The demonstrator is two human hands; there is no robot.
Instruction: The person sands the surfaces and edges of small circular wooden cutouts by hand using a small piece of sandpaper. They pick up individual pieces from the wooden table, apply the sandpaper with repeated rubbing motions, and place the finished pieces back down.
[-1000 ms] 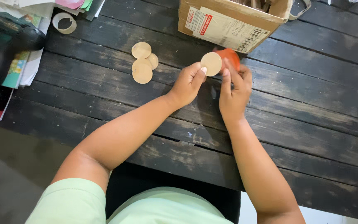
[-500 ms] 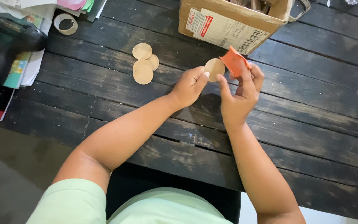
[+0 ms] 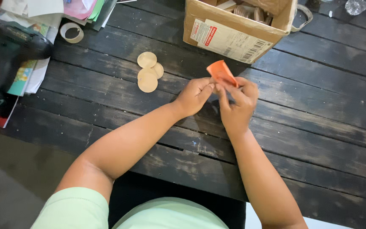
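Note:
My left hand [image 3: 195, 96] and my right hand [image 3: 239, 101] meet over the dark plank table [image 3: 318, 127], fingertips touching. My right hand pinches a folded orange sheet [image 3: 221, 73] that sticks up and away from the fingers. My left hand is closed on a small round wooden disc, now almost wholly hidden between the fingers and the orange sheet. A small stack of similar wooden discs [image 3: 148, 73] lies on the table to the left of my hands.
An open cardboard box [image 3: 234, 36] with more wooden pieces stands just beyond my hands. A tape roll [image 3: 72, 32], a black power tool [image 3: 9, 55] and piled papers [image 3: 34, 17] fill the far left. A plastic bottle [image 3: 357, 5] is at the top right.
The orange sheet has been lifted from behind the disc to above the fingers. The disc, earlier face-on in my left hand, is now hidden between both hands.

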